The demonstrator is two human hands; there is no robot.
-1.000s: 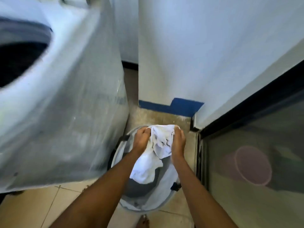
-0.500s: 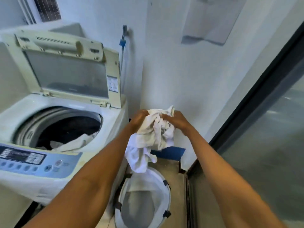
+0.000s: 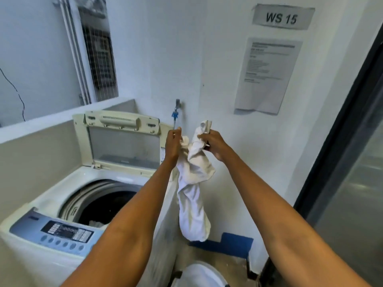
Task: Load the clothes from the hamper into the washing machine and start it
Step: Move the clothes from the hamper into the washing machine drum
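A white garment (image 3: 193,183) hangs long and crumpled in the air, right of the washing machine (image 3: 62,187). My left hand (image 3: 173,143) grips its upper left part and my right hand (image 3: 211,141) pinches its top edge, both raised at chest height. The top-loading machine stands at the left with its lid (image 3: 122,139) up against the wall; some pale clothing (image 3: 96,223) lies inside the dark drum. The rim of the white hamper (image 3: 199,272) shows on the floor at the bottom, below the garment.
The blue control panel (image 3: 62,235) runs along the machine's front edge. A tap with a blue handle (image 3: 176,112) is on the wall behind my hands. A dark-framed glass door (image 3: 352,162) closes off the right side. Paper notices (image 3: 267,73) hang on the white wall.
Both hands lifted the garment out of the hamper and up to chest height. It has unfurled and now hangs longer. My view has risen from the floor to the wall.
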